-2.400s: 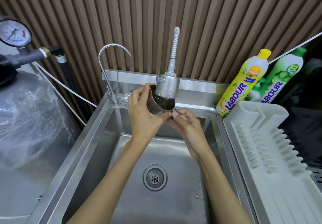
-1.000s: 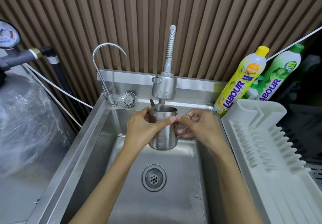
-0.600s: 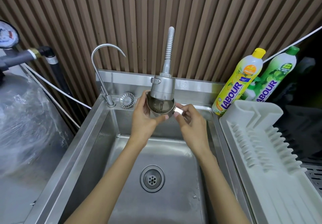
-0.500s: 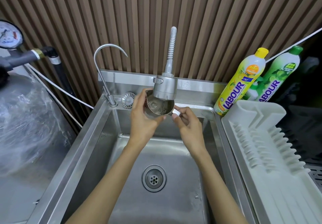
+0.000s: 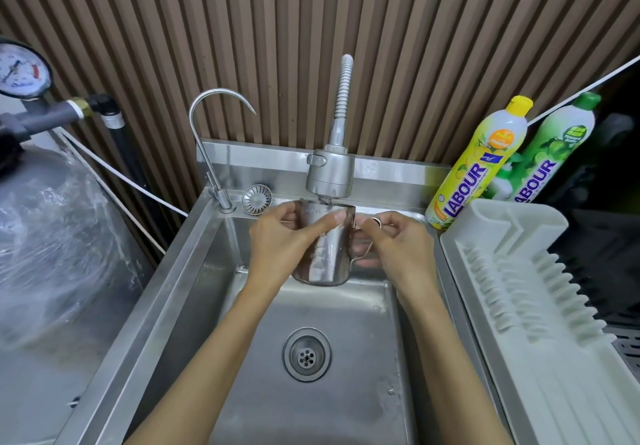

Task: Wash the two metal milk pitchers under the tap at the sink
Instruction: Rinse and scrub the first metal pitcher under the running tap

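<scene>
Pitcher (image 5: 323,250) upright over the sink (image 5: 346,316), mouth just below the tap (image 5: 330,176); thin stream running in. Left hand (image 5: 277,243) wrapped round the body, thumb across the front. Right hand (image 5: 398,247) curled on the handle. Two soap bottles (image 5: 478,164) and a white rack (image 5: 519,271) to the right.

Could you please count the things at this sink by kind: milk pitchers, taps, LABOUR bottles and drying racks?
Milk pitchers: 1, the shiny metal milk pitcher, gripped by the left hand and right hand
Taps: 2, the thin curved metal tap and the flexible-hose spray tap
LABOUR bottles: 2, the yellow-capped bottle and the green-capped bottle
Drying racks: 1, the white plastic drying rack
Total: 6
</scene>
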`<action>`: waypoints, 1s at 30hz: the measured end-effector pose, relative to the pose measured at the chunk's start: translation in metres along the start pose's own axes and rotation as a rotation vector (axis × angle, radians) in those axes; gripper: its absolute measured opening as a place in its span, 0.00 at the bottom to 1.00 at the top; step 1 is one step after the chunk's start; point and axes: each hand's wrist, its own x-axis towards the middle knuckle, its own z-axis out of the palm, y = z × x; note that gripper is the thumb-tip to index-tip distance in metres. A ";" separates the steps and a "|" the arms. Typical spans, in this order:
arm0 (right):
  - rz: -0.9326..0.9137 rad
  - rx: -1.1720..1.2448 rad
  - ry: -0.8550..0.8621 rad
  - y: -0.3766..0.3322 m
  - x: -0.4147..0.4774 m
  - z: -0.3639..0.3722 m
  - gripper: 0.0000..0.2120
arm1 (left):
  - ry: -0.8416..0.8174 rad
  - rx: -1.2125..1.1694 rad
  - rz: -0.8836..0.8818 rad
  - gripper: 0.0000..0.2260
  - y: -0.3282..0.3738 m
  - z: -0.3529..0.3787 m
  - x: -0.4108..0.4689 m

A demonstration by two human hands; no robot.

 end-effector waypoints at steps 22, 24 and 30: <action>0.095 0.465 -0.325 0.027 0.012 0.017 0.07 | 0.138 0.157 0.341 0.33 0.001 0.002 -0.003; 0.096 0.372 -0.304 0.025 0.010 0.015 0.05 | 0.180 0.243 0.325 0.32 0.003 -0.001 -0.004; 0.098 0.148 -0.162 0.010 0.002 -0.001 0.07 | 0.101 0.265 0.097 0.24 0.000 0.002 -0.009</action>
